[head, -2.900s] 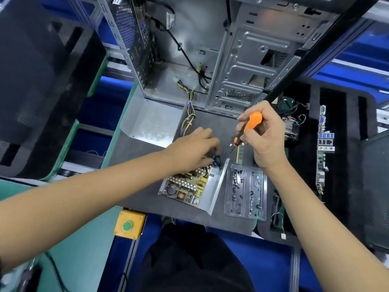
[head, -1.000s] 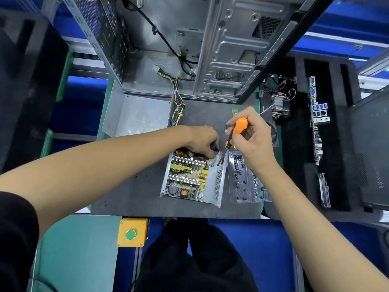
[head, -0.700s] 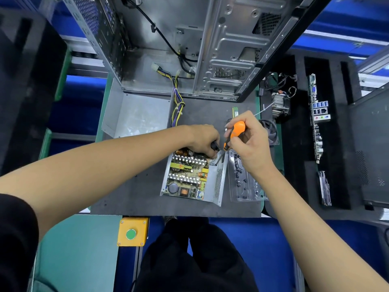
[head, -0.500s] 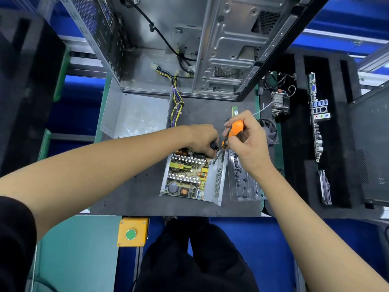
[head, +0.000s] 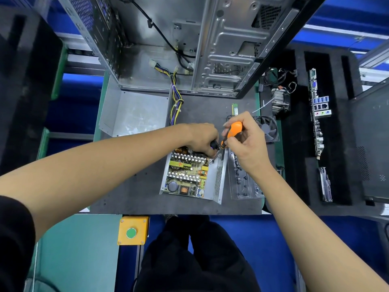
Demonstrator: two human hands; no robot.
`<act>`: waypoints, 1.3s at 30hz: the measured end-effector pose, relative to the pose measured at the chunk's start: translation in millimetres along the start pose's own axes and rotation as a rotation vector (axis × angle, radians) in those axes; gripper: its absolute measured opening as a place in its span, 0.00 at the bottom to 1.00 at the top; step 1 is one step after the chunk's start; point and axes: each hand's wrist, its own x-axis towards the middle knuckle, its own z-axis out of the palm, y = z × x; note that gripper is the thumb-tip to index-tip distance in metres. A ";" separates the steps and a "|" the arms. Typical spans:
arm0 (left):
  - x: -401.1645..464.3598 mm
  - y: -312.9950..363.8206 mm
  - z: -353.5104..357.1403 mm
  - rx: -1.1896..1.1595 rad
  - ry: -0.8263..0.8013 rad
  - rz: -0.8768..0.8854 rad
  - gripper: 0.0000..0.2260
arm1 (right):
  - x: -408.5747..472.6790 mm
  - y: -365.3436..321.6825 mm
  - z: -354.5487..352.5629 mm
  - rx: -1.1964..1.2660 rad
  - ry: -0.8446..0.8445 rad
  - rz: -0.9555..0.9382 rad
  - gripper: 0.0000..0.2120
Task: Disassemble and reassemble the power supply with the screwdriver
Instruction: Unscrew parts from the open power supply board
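A yellow box (head: 133,230) with a green button is fixed at the desk's (head: 134,199) near edge. The opened power supply (head: 190,175) lies flat on the dark desk, circuit board exposed, its perforated wall on the right. A clear tray (head: 244,184) with small parts is set just beside it on the right. The screwdriver (head: 230,133) is held in the right hand (head: 248,144), fingers curled round the orange handle; the shaft is tilted down-left, tip at the supply's far right corner. The left hand (head: 203,138) is placed on the supply's far edge, fingers curled; a small dark part seems pinched beside the shaft, though what it is cannot be told. So the supply lies just under and nearer than both grips. Farther off, a cover (head: 132,112) lies left, a wire bundle (head: 175,106) runs into the open case (head: 189,49), and a fan (head: 267,128) sits behind the right hand. A motherboard (head: 319,114) is seen far right.
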 end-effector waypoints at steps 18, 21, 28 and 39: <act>-2.6 2.4 -1.8 0.058 0.002 0.006 0.17 | 2.8 8.1 1.3 -0.011 0.002 0.000 0.16; -2.9 2.2 -2.2 0.065 -0.010 0.004 0.18 | 3.7 9.5 0.5 -0.021 0.002 -0.004 0.16; -4.2 4.0 -6.2 0.055 -0.013 -0.002 0.17 | 2.9 12.6 -0.8 -0.046 -0.012 0.002 0.17; -3.9 4.1 -5.0 0.063 -0.039 0.008 0.18 | 3.2 15.7 -0.7 -0.087 -0.021 0.007 0.16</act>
